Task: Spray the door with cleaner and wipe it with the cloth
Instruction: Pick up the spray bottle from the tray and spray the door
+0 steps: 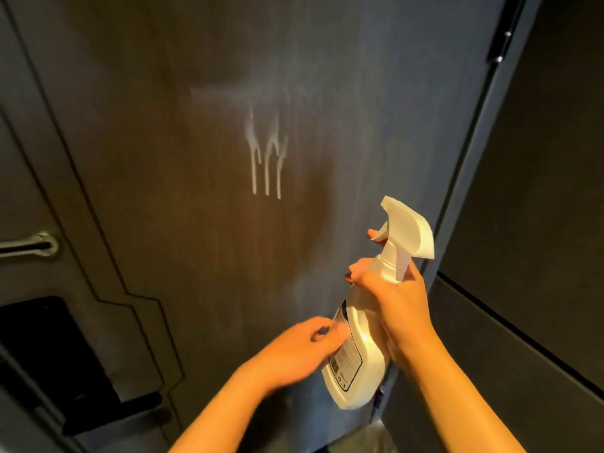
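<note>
A dark door (196,158) fills the view. White foam (266,148) sits on its middle and runs down in three streaks. My right hand (395,305) grips the neck of a white spray bottle (359,354), with a finger on the trigger and the nozzle aimed up-left at the door. My left hand (300,351) touches the bottle's labelled side from the left, fingers spread. No cloth is in view.
A metal lever handle (32,245) sits on the door's left edge, with a black lock unit (49,348) below it. A hinge (501,44) shows at the top right, beside a dark wall panel (539,223).
</note>
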